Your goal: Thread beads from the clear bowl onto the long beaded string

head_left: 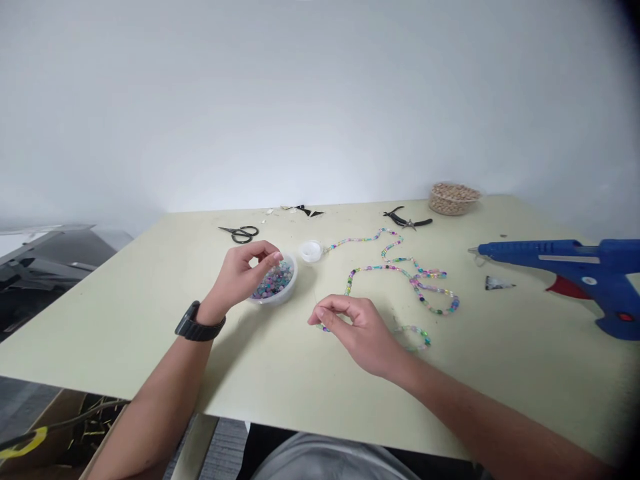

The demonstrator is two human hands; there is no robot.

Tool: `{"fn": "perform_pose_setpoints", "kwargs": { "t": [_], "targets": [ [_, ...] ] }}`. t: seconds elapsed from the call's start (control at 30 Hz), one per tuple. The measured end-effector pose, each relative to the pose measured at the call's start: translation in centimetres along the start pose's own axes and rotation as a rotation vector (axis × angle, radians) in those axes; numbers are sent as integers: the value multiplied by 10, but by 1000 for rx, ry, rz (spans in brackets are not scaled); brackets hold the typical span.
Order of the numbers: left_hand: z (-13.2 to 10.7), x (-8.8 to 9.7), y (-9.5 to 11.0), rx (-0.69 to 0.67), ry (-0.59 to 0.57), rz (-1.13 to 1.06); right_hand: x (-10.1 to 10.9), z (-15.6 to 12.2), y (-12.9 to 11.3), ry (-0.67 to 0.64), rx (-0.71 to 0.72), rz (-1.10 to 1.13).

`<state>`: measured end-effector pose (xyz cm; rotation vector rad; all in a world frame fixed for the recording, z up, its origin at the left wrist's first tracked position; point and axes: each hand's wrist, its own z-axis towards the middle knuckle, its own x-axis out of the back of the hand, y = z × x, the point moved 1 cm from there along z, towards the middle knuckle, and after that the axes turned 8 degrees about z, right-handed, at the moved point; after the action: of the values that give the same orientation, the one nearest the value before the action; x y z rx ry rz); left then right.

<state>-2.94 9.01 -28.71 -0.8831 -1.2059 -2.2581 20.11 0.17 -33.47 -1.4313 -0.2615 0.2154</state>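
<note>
Over a clear plastic bowl (293, 281) of small colourful beads (274, 283), my left hand (245, 273) has thumb and fingertips pinched together. Whatever lies between those fingertips is too small to make out. My right hand (357, 328) is closed in a pinch on a string of beads (377, 268), near its end, slightly above the table. The strand loops behind and to the right of that hand, and part of it is hidden by the hand. Its far end reaches a small round white spool (311, 251) beyond the bowl.
Black-handled scissors (241, 233) lie behind the bowl. Farther right are black pliers (407, 221) and a tub of tan pellets (453, 199). A blue glue gun (560, 257) lies at the right, beside a small triangular piece (497, 283). Dark scraps (307, 211) lie near the wall.
</note>
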Motion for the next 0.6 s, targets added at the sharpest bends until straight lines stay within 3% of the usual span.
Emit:
{"fn": "perform_pose_setpoints", "kwargs": {
  "t": [0.1, 0.27, 0.47, 0.6],
  "targets": [
    [3, 3, -12, -37, -143, 320, -1, -1, 1, -3, -14, -4],
    [4, -3, -26, -21, -349, 458, 0, -1, 1, -2, -11, -13],
    [6, -7, -27, -9, -427, 475, -1, -1, 2, -9, -23, 1],
    [7, -5, -25, 21, -375, 432, -2, 0, 2, -11, -27, 6]
  ]
}}
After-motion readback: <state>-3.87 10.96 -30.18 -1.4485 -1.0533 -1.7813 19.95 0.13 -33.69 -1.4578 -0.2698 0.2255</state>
